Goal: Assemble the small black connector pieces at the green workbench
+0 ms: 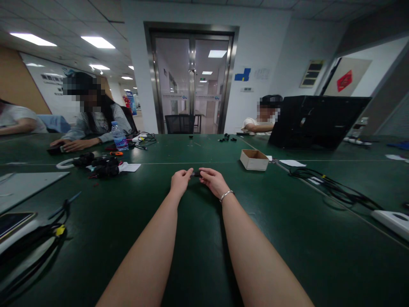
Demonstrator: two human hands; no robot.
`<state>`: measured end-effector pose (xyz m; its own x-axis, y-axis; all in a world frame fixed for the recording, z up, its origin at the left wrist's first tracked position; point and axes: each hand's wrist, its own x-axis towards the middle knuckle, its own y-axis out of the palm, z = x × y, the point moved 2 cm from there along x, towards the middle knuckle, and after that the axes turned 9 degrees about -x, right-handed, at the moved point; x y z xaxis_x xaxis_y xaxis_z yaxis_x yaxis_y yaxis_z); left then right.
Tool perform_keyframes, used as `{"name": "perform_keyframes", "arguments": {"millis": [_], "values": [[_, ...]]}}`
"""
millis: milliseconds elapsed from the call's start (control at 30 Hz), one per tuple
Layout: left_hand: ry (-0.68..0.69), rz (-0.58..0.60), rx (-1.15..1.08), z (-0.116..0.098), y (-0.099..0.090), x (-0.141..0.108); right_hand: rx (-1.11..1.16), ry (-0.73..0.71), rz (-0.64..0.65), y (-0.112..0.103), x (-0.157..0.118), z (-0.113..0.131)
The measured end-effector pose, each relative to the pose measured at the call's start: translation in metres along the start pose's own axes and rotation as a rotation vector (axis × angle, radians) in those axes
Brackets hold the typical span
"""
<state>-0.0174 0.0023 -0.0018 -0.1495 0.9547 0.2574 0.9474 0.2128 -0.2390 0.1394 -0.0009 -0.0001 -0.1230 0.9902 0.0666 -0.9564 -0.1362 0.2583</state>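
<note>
Both my arms reach forward over the dark green table (198,238). Between my fingertips is a small dark object (196,174), too small to name, held level just above or on the tabletop. My left hand (181,181) pinches its left end with thumb and fingers. On its other end, my right hand (213,181), with a silver bracelet (226,195) at the wrist, is closed in a similar pinch. Right of my hands stands a small open cardboard box (254,160); its inside bottom is hidden.
A heap of black parts (102,165) and a water bottle (119,137) stand to the left. Near left lie cables (47,238) and a phone (15,224). On the right are black cables (332,187), a power strip (393,221) and a monitor (316,121). Other people sit across the table.
</note>
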Motion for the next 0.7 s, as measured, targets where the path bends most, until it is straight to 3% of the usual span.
{"name": "perform_keyframes", "arguments": {"millis": [167, 400, 500, 633, 700], "values": [[0.000, -0.059, 0.051, -0.009, -0.004, -0.006, 0.000, -0.020, 0.071, 0.002, -0.002, 0.001], [-0.020, -0.148, 0.038, -0.015, -0.006, -0.013, 0.020, -0.035, 0.075, 0.009, -0.008, 0.007], [0.038, -0.119, -0.019, -0.012, -0.002, -0.011, 0.020, 0.009, 0.045, 0.008, -0.007, 0.008], [0.157, -0.012, -0.225, -0.010, 0.008, -0.005, 0.054, 0.031, -0.087, 0.003, -0.003, 0.006], [0.135, 0.031, -0.319, -0.007, 0.012, -0.002, 0.075, 0.028, -0.114, 0.001, -0.002, 0.005]]}}
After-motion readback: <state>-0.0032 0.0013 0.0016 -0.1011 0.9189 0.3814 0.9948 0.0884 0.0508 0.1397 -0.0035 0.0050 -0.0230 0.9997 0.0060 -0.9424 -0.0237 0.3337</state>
